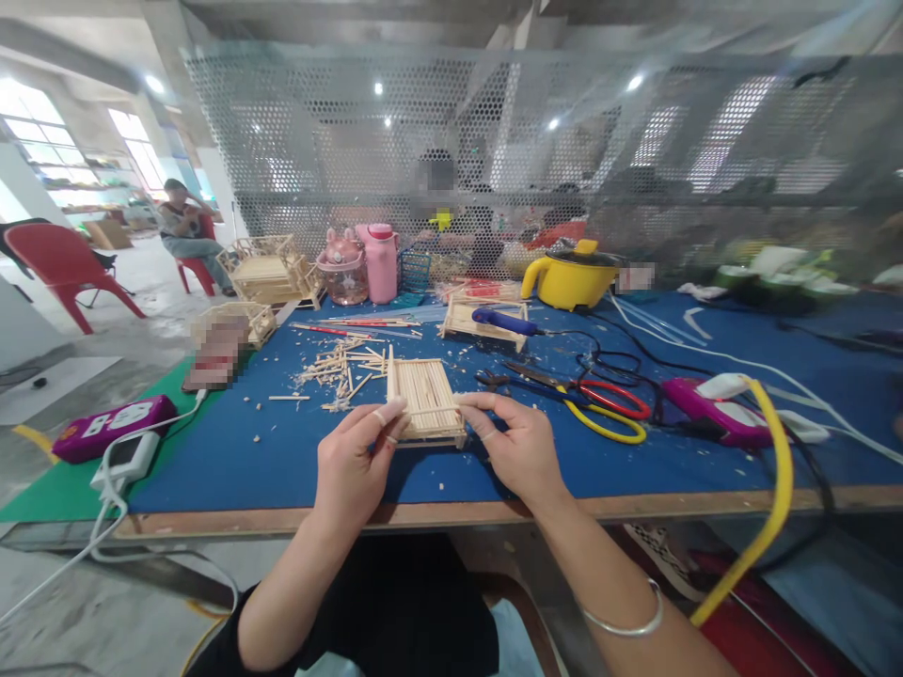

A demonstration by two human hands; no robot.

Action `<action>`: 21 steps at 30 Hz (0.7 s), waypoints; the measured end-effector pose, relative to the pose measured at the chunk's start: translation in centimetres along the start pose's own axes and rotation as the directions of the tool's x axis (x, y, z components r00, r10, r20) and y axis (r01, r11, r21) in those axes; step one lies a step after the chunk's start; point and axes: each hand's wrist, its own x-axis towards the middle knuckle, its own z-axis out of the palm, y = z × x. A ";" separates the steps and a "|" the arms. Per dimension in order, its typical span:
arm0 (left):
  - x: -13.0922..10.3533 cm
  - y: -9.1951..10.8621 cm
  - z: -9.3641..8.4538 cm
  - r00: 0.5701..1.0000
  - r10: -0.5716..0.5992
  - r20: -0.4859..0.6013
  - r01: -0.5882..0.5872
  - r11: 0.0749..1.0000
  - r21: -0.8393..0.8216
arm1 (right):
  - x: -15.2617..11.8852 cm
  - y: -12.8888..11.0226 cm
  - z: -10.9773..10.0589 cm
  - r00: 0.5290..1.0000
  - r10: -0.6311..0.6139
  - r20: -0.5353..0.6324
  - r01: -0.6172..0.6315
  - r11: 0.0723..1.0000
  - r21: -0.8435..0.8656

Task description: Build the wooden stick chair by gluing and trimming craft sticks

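Observation:
A small slatted frame of pale wooden sticks point(426, 384) rests on the blue table mat before me, with one upright stick at its left side. Across its near part lies a thin wooden stick point(432, 410). My left hand point(361, 455) pinches the left end of that stick between thumb and fingers. At the right end, my right hand point(516, 442) has its thumb and forefinger closed on the same stick. Light wraps cover some fingertips. Loose short sticks point(345, 369) are scattered beyond the left hand.
Right of the frame lie scissors point(608, 410) and black cables. Behind it are a blue glue gun point(504, 322) on a wooden piece and a yellow pot point(575, 278). Purple power strips point(113, 428) lie at both sides. A person sits at the far left.

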 end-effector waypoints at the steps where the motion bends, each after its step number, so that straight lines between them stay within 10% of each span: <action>1: 0.0 0.0 0.0 1.000 -0.001 0.000 0.001 1.000 0.003 | 0.0 0.0 0.0 1.000 0.001 0.003 -0.001 1.000 0.009; 9: -0.6 -0.4 0.2 0.985 -0.165 0.054 0.171 0.975 -0.140 | 0.7 -0.1 -0.3 0.992 0.103 -0.079 -0.081 0.966 0.245; 14: -1.0 -0.5 0.1 0.955 -0.273 0.115 0.291 0.940 -0.177 | 5.6 -0.1 -1.6 0.972 0.106 -0.208 -0.047 0.962 0.270; 21: -1.4 -0.7 0.3 0.871 -0.414 0.265 0.472 0.855 -0.213 | 15.3 3.5 3.8 0.962 0.056 0.267 0.034 0.946 -0.321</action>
